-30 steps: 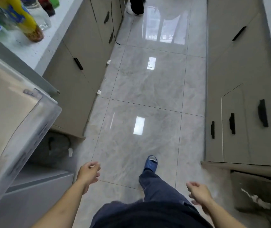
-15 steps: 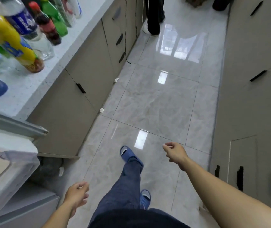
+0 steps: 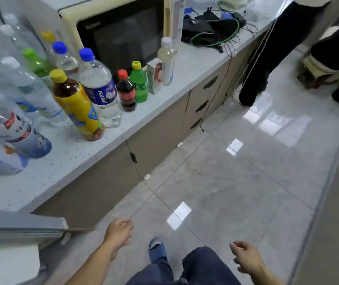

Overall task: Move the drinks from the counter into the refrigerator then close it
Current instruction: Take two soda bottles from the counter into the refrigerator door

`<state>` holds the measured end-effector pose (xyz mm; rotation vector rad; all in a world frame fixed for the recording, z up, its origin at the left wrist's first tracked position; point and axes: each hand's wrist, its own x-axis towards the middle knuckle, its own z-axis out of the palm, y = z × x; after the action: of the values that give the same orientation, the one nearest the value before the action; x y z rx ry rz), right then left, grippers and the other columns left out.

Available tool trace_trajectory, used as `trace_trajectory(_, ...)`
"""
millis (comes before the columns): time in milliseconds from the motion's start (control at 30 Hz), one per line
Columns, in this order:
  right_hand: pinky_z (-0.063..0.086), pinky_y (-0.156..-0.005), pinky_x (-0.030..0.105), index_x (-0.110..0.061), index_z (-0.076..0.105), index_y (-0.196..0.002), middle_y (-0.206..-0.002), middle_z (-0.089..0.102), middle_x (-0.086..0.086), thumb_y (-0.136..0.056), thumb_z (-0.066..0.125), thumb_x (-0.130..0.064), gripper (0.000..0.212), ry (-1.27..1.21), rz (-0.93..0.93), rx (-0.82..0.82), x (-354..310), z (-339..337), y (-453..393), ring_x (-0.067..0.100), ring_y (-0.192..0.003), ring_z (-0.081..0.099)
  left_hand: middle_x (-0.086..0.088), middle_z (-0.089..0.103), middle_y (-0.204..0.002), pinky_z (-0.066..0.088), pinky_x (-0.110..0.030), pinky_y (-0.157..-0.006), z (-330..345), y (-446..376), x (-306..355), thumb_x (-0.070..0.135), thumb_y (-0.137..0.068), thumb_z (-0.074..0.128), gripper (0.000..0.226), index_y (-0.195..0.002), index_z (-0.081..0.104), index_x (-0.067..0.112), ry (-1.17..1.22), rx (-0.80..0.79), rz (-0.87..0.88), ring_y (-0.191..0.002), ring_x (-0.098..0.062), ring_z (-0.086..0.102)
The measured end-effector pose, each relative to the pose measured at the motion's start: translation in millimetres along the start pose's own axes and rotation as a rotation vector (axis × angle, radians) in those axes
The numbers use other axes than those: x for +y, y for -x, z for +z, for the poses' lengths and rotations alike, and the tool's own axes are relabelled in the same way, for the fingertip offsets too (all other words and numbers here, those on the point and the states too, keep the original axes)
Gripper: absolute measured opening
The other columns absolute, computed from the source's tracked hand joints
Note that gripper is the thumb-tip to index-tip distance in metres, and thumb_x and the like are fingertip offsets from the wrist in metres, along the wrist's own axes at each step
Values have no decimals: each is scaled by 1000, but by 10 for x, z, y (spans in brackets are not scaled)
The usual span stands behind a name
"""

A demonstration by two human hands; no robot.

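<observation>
Several drinks stand on the white counter (image 3: pixel 111 145) at the left: a yellow-labelled tea bottle (image 3: pixel 76 104), a Pepsi water bottle (image 3: pixel 99 89), a small cola bottle (image 3: pixel 125 91), a green soda bottle (image 3: pixel 139 83), a juice carton (image 3: pixel 154 76), a pale bottle with a white cap (image 3: pixel 167 60) and clear water bottles (image 3: pixel 20 87). My left hand (image 3: pixel 119 232) hangs low over the floor, fingers loosely curled, holding nothing. My right hand (image 3: pixel 245 257) is also low and holds nothing. The grey refrigerator door edge (image 3: pixel 20 227) shows at the bottom left.
A microwave (image 3: pixel 119 31) stands behind the bottles, with black cables and gear (image 3: pixel 211 27) further along the counter. A person in dark trousers (image 3: pixel 267 54) stands at the far end of the aisle. Cabinets (image 3: pixel 333 202) line the right side. My foot in a blue slipper (image 3: pixel 157 250) is on the tiled floor.
The view has lifted and turned left, bringing the counter and bottles into sight. My right hand dropped back low; my left hand rose slightly. Both stay without a load.
</observation>
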<state>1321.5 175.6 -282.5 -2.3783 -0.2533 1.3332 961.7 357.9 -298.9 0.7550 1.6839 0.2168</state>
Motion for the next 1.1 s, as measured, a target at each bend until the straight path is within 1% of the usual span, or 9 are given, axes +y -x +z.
trace_trajectory(200, 44, -52, 28, -1, 66, -93, -67, 62, 14, -89, 69, -21, 20, 132, -20, -50, -698, -214, -612, 23, -54, 52, -8, 71, -93, 59, -36, -74, 270, -94, 721, 27, -90, 61, 12, -101, 65, 24, 136, 80, 55, -79, -20, 67)
trace_trajectory(333, 51, -63, 31, -3, 70, -88, -74, 69, 13, -85, 74, -22, 20, 250, -117, -98, -1346, -277, -1139, 25, -60, 59, -7, 71, -85, 58, -31, -67, 443, -11, 961, 27, -93, 60, 9, -99, 64, 21, 250, 222, 31, -72, -18, 65)
trace_trajectory(433, 41, -49, 23, -7, 64, -86, -65, 58, 6, -87, 70, -22, 16, 303, -178, -205, -2030, -245, -1454, 22, -54, 51, -10, 71, -87, 56, -31, -65, 614, 87, 1113, 26, -95, 59, 13, -104, 63, 18, 317, 325, 5, -73, -21, 65)
trace_trajectory(533, 37, -51, 26, -11, 61, -90, -62, 51, 4, -92, 65, -21, 11, 372, -317, -289, -2749, -131, -1630, 20, -55, 44, -9, 70, -98, 57, -36, -73, 785, 144, 1351, 21, -96, 59, 16, -109, 63, 14, 337, 416, 18, -83, -23, 68)
trace_trajectory(667, 52, -83, 40, -11, 63, -113, -91, 65, 7, -94, 62, -21, 21, 387, -559, -346, -3642, 73, -1608, 22, -83, 61, 2, 67, -109, 57, -31, -82, 934, 239, 1853, 27, -97, 59, 26, -123, 59, 26, 263, 487, 106, -94, -15, 66)
trace_trajectory(800, 49, -91, 29, -14, 57, -129, -111, 64, -6, -93, 67, -26, 40, 301, -897, -387, -4492, 414, -1159, 10, -95, 61, 13, 62, -120, 53, -21, -83, 882, 209, 2495, 34, -93, 65, 44, -134, 49, 35, 302, 485, 298, -100, 4, 61)
trace_trajectory(867, 47, -96, 26, -19, 52, -138, -130, 58, -9, -90, 71, -26, 52, 234, -1060, -459, -4853, 602, -889, 9, -111, 57, 7, 56, -132, 48, -18, -85, 820, 87, 2837, 25, -91, 69, 61, -145, 40, 28, 372, 479, 383, -112, 0, 59)
trace_trajectory(1000, 38, -108, 29, -21, 39, -146, -142, 43, -12, -87, 72, -17, 68, 143, -1348, -527, -5407, 894, -496, 1, -131, 41, 2, 34, -156, 38, -33, -108, 687, -223, 3432, 21, -87, 74, 93, -157, 13, 27, 391, 474, 507, -137, -10, 37)
trace_trajectory(1100, 23, -112, 13, -16, 31, -151, -149, 37, -5, -84, 73, -13, 79, 180, -1458, -448, -5722, 1085, -404, -4, -134, 29, 8, 19, -164, 24, -28, -114, 581, -462, 3699, 31, -84, 76, 107, -158, -1, 28, 316, 518, 552, -147, -9, 22)
